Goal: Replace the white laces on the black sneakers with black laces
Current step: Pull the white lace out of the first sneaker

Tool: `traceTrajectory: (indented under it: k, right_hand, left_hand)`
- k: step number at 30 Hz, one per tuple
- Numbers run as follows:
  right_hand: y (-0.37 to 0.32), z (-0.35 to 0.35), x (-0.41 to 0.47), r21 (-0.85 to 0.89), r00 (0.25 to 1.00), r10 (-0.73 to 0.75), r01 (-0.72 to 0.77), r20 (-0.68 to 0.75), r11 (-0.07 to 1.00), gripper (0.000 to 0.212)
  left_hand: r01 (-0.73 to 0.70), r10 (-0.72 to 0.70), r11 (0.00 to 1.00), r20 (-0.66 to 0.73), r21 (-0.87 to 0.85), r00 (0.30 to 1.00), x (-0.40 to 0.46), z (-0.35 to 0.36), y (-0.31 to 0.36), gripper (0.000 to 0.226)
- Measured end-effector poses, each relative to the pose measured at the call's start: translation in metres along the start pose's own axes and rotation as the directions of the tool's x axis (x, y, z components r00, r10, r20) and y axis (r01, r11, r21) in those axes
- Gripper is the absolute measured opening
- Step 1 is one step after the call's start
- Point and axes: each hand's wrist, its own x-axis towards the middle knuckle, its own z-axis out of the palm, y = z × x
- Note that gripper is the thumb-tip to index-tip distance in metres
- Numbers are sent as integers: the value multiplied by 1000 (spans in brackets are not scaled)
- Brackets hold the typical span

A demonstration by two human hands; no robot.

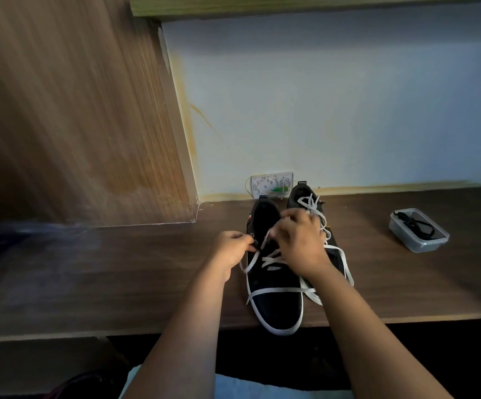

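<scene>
Two black sneakers stand side by side on the dark wooden desk [118, 272], toes toward me. The left sneaker [274, 298] is partly unlaced, and its loose white lace [279, 290] trails across the toe. My left hand [232, 249] pinches the shoe's left eyelet edge. My right hand [299, 243] pinches a strand of that white lace above the tongue. The right sneaker [305, 197] is mostly hidden behind my right hand, and its white lace [344, 260] hangs loose. Black laces [415, 224] lie in a clear plastic container [423, 244] to the right.
A brown wooden panel [75, 125] rises at the left and a pale wall [334, 110] stands behind the desk. A small white wall box [271, 184] with wires sits just behind the sneakers. The desk's front edge runs near the left sneaker's toe.
</scene>
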Motion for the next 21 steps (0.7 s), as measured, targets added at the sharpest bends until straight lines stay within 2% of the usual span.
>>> traceTrajectory:
  k: [1, 2, 3, 4, 5, 7, 8, 9, 10, 11, 13, 14, 15, 16, 17, 18, 19, 20, 21]
  right_hand:
    - [-2, -9, 4, 215, 994, 65, -44, -92, 976, 10]
    - [-5, -20, 8, 446, 974, 155, -65, -168, 893, 16]
    - [-10, -32, 10, 666, 949, 254, -69, -185, 743, 21]
    - [-17, -45, 11, 831, 933, 330, -68, -142, 552, 22]
    - [-22, -57, 12, 934, 930, 364, -81, -55, 349, 23]
    - [-29, -76, 9, 986, 932, 325, -146, 163, -76, 20]
    - [-29, -84, 7, 958, 931, 280, -174, 236, -228, 20]
    - [-30, -88, 6, 933, 931, 249, -186, 268, -307, 20]
    - [-31, -88, 6, 936, 930, 249, -195, 272, -293, 23]
    - [-33, -86, 6, 961, 926, 280, -209, 254, -181, 27]
    - [-37, -73, 5, 961, 936, 327, -201, 130, 192, 30]
    - [-37, -66, 5, 921, 954, 294, -167, 61, 351, 30]
    - [-35, -58, 5, 860, 973, 231, -128, 12, 494, 28]
    - [-32, -51, 5, 768, 990, 140, -78, -15, 635, 23]
    - [-29, -45, 5, 650, 998, 52, -19, -33, 760, 18]
    - [-26, -41, 6, 521, 998, -24, 48, -52, 852, 18]
    - [-23, -37, 7, 428, 995, -62, 92, -84, 899, 24]
    - [-20, -35, 8, 409, 994, -56, 92, -98, 908, 30]
    - [-19, -36, 9, 469, 997, -6, 45, -83, 882, 33]
  left_hand:
    - [-11, 10, 1000, 3, 3, 1000, 1, 0, -1, 21]
    - [-29, 29, 1000, 7, 11, 1000, 1, 0, -2, 21]
    - [-56, 56, 998, 4, 29, 998, 1, 1, -2, 21]
    - [-87, 87, 994, -6, 66, 996, 1, 2, -2, 21]
    - [-118, 121, 988, -23, 104, 992, 1, 3, -2, 22]
    - [-150, 160, 973, -42, 177, 986, 3, 7, -4, 25]
    - [-144, 156, 970, -48, 196, 987, 3, 8, -5, 25]
    - [-140, 154, 968, -53, 210, 987, 3, 9, -5, 20]
    - [-146, 163, 962, -55, 232, 985, 1, 9, -4, 8]
    - [-177, 202, 940, -59, 292, 978, 1, 9, -4, 15]
    - [-327, 353, 818, 37, 472, 935, -5, 8, -3, 66]
    - [-411, 411, 773, 113, 484, 905, -13, 12, 3, 84]
    - [-473, 435, 805, 187, 358, 881, -22, 16, 9, 91]
    - [-469, 441, 879, 229, 85, 868, -29, 23, 14, 86]
    - [-401, 439, 896, 242, -193, 865, -35, 29, 18, 69]
    - [-310, 430, 861, 250, -404, 868, -38, 33, 22, 48]
    - [-223, 397, 827, 254, -516, 882, -40, 33, 27, 29]
    - [-123, 340, 810, 288, -573, 895, -39, 29, 30, 18]
    - [-30, 276, 804, 328, -594, 904, -37, 21, 31, 19]
